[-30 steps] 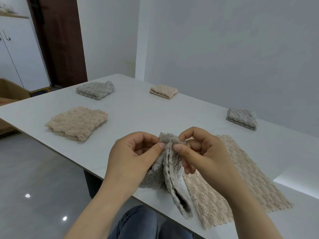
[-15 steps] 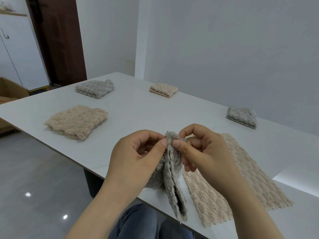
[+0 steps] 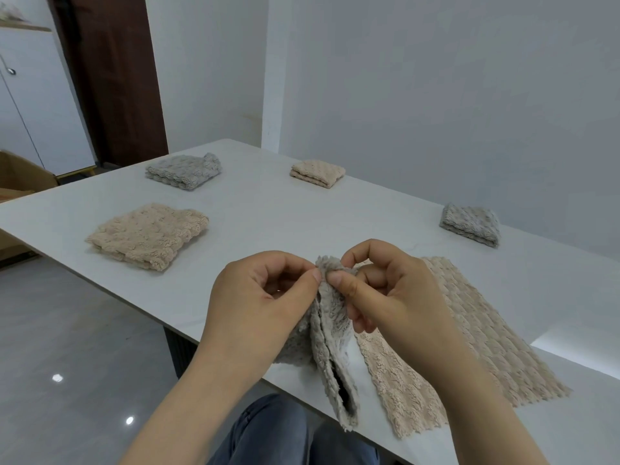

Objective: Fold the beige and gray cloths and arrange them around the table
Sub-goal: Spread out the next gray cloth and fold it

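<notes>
A gray cloth [image 3: 330, 347] hangs doubled over above the near table edge. My left hand [image 3: 265, 297] and my right hand [image 3: 385, 290] both pinch its top edge between thumb and forefinger. An unfolded beige cloth [image 3: 469, 337] lies flat on the white table [image 3: 268, 223], under and to the right of my right hand. Folded cloths sit around the table: beige [image 3: 147, 234] at the near left, gray [image 3: 184, 170] at the far left, beige [image 3: 317, 173] at the far middle, gray [image 3: 470, 224] at the far right.
A white wall runs close behind the table's far edge. A dark door [image 3: 110, 78] and a white cabinet [image 3: 37, 102] stand at the far left. A cardboard box [image 3: 20, 176] sits left of the table. My jeans-clad legs [image 3: 278, 434] are below the near edge.
Both hands kept their pinch on the gray cloth's top edge and shifted only slightly; the hanging layers drew a little closer together.
</notes>
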Demonstrator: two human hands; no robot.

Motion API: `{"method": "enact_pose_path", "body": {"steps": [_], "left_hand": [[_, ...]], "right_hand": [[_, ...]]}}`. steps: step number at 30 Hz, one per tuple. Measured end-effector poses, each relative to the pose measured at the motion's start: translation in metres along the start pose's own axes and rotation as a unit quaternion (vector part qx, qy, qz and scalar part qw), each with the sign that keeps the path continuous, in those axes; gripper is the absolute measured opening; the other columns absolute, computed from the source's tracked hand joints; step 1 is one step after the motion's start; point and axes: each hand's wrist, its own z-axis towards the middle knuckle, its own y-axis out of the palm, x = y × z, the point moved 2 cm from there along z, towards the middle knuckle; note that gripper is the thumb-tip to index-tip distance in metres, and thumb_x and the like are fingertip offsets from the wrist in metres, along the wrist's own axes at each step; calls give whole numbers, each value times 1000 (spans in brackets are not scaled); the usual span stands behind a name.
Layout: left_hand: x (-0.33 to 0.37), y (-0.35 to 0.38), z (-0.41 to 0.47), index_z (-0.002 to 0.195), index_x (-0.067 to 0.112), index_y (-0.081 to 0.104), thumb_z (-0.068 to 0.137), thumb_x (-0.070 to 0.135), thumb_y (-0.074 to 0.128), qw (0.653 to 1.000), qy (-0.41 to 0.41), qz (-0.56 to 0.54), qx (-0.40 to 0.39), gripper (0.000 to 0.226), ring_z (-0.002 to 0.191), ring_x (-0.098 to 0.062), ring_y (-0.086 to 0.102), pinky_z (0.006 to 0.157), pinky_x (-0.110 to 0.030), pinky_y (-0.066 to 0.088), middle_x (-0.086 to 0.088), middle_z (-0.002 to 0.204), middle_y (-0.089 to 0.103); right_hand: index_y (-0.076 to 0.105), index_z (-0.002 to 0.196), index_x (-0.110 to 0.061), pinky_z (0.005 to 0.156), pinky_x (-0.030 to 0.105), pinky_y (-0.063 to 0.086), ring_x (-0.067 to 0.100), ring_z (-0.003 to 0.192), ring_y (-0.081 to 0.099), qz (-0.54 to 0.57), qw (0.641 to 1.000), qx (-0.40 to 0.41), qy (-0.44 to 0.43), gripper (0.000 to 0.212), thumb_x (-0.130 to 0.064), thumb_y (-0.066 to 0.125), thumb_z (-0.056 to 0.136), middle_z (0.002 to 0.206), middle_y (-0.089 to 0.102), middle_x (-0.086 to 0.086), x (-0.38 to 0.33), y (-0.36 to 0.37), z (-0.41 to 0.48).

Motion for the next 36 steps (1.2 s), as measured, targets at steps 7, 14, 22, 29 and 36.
{"method": "enact_pose_path", "body": {"steps": [7,14,22,29,36], "left_hand": [[1,-2,2,68,17,70,80,16,69,1000,19,11,-7,12,53,0,55,53,-11,43,7,59,66],[3,-12,8,65,16,65,83,11,64,1000,26,0,-10,18,43,-1,44,44,-12,37,10,48,53],[2,-24,16,69,12,61,87,10,59,999,37,-6,-25,19,38,-4,35,38,-14,31,11,45,45],[-6,-34,22,73,15,60,88,15,56,990,93,97,30,15,44,-5,39,43,-9,31,6,52,48],[-17,-31,20,85,23,48,95,21,44,962,155,217,63,11,53,-7,45,52,-18,35,7,53,45]], "right_hand": [[61,84,-19,47,19,42,14,41,54,-28,999,-22,18,16,-32,71,83,49,60,6,1,-6,3],[60,101,-27,46,25,45,15,43,56,-100,988,-91,68,24,-38,70,82,55,64,5,8,-23,3],[58,98,-33,49,24,43,7,42,51,-210,970,-111,55,24,-34,74,80,54,61,-2,18,-34,6],[61,74,-33,56,17,30,3,53,46,-280,957,-71,-15,19,-46,75,73,60,54,-9,18,-37,7],[59,71,-26,65,13,43,4,80,59,-203,976,-35,-69,20,-35,76,77,91,61,-14,9,-34,6]]}}
